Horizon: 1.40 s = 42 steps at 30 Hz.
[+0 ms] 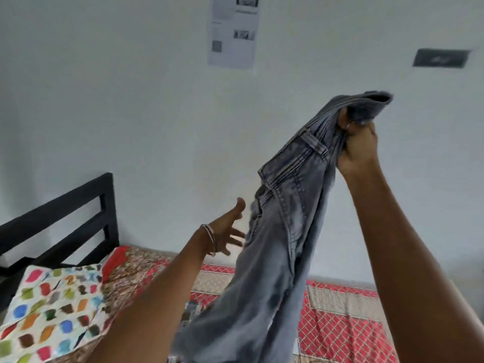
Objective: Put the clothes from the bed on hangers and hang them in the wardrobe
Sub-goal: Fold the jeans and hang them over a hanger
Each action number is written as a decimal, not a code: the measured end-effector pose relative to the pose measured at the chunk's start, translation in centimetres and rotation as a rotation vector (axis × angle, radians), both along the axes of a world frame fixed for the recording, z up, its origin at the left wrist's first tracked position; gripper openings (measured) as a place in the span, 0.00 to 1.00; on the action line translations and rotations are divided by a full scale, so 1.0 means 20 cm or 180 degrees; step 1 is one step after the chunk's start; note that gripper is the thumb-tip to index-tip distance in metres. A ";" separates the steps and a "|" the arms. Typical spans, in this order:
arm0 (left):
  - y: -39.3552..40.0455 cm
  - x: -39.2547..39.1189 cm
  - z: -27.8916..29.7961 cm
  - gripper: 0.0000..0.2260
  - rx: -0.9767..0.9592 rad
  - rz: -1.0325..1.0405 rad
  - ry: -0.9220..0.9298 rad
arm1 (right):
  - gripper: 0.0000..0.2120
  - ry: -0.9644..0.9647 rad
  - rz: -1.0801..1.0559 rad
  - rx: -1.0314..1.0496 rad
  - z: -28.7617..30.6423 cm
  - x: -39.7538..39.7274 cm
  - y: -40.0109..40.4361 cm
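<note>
A person is holding a pair of grey-blue jeans (282, 231) up above a bed (340, 323), the right hand (357, 146) clenching the bunched waistband at the top while the legs are hanging down over the middle of the bed, in front of a pale wall (131, 100). The left hand (230, 229), a bangle (210, 239) circling its wrist, is reaching toward the jeans with fingers spread and grasping nothing, its fingertips just beside the denim near the fly. A red and beige patterned bedspread (343, 320) is covering the bed, a pillow (49, 302) with multicoloured patches is lying at its head end beside the black headboard (60, 221), and a printed sheet (233, 30) is hanging on the wall above
</note>
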<state>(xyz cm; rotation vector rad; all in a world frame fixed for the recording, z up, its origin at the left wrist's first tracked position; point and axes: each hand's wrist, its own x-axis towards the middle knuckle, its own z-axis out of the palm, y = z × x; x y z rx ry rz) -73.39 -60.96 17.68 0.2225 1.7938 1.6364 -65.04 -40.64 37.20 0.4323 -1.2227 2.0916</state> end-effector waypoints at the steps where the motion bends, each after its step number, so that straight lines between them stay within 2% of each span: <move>1: 0.09 0.05 0.00 0.44 0.0151 -0.0191 -0.0113 | 0.12 0.0009 -0.0085 -0.0088 0.02 0.04 0.05; 4: 0.37 0.15 -0.03 0.26 0.0644 -0.0137 -0.0123 | 0.08 -0.0128 -0.0486 -0.0219 0.06 0.13 0.22; 5: 0.44 0.16 -0.04 0.24 0.0874 0.0085 -0.0035 | 0.09 -0.0156 -0.0636 -0.0211 0.07 0.16 0.29; 6: 0.51 0.15 -0.05 0.27 0.1057 0.0342 0.0124 | 0.11 -0.0174 -0.0770 -0.0207 0.08 0.19 0.36; 7: 0.57 0.11 -0.05 0.29 0.1174 0.0622 0.0310 | 0.12 -0.0213 -0.0882 -0.0185 0.07 0.22 0.44; 8: 0.60 0.06 -0.03 0.27 0.1138 0.0885 0.0621 | 0.12 -0.0279 -0.0972 -0.0174 0.06 0.25 0.52; 10: 0.66 -0.02 0.03 0.11 0.1059 0.1316 0.1337 | 0.13 -0.0433 -0.1195 -0.0176 0.02 0.31 0.71; 12: 0.70 -0.04 0.13 0.03 0.1326 0.1679 0.1728 | 0.14 -0.0619 -0.1466 -0.0202 -0.03 0.36 0.92; 14: 0.74 -0.03 0.22 0.07 0.1636 0.1875 0.1907 | 0.12 -0.0781 -0.1710 -0.0138 -0.07 0.42 1.08; 17: 0.85 -0.02 0.31 0.06 0.1795 0.1781 0.2033 | 0.09 -0.0915 -0.1902 -0.0013 -0.13 0.48 1.29; 20: 0.91 0.01 0.42 0.05 0.1570 0.1559 0.2367 | 0.08 -0.1001 -0.1934 0.0114 -0.19 0.53 1.45; 24: 1.00 0.11 0.51 0.07 0.1547 0.1506 0.2715 | 0.03 -0.1308 -0.1536 0.0465 -0.25 0.60 1.64; 28: 1.06 0.12 0.58 0.05 0.1747 0.1623 0.2401 | 0.08 -0.1450 -0.0964 0.0291 -0.31 0.65 1.77; 29: 1.07 0.11 0.59 0.03 0.1583 0.1788 0.2322 | 0.07 -0.1551 -0.0973 0.0176 -0.33 0.63 1.78; 30: 1.08 0.11 0.60 0.06 0.1103 0.2082 0.2351 | 0.04 -0.1683 -0.1125 0.0016 -0.35 0.60 1.78; 32: 1.11 0.12 0.63 0.17 -0.0283 0.2695 0.2568 | 0.03 -0.2077 -0.1870 -0.0293 -0.37 0.53 1.74; 33: 1.14 0.15 0.65 0.20 -0.0733 0.2860 0.2635 | 0.06 -0.2233 -0.2291 -0.0378 -0.37 0.50 1.70; 34: 1.17 0.18 0.67 0.21 -0.0877 0.2943 0.2652 | 0.10 -0.2322 -0.2600 -0.0402 -0.36 0.47 1.64; 36: 1.22 0.22 0.71 0.21 -0.0798 0.3078 0.2626 | 0.13 -0.2344 -0.2799 -0.0294 -0.33 0.44 1.55; 42: 1.34 0.33 0.84 0.22 -0.0413 0.2806 0.2618 | 0.13 -0.2153 -0.2624 0.0352 -0.23 0.37 1.32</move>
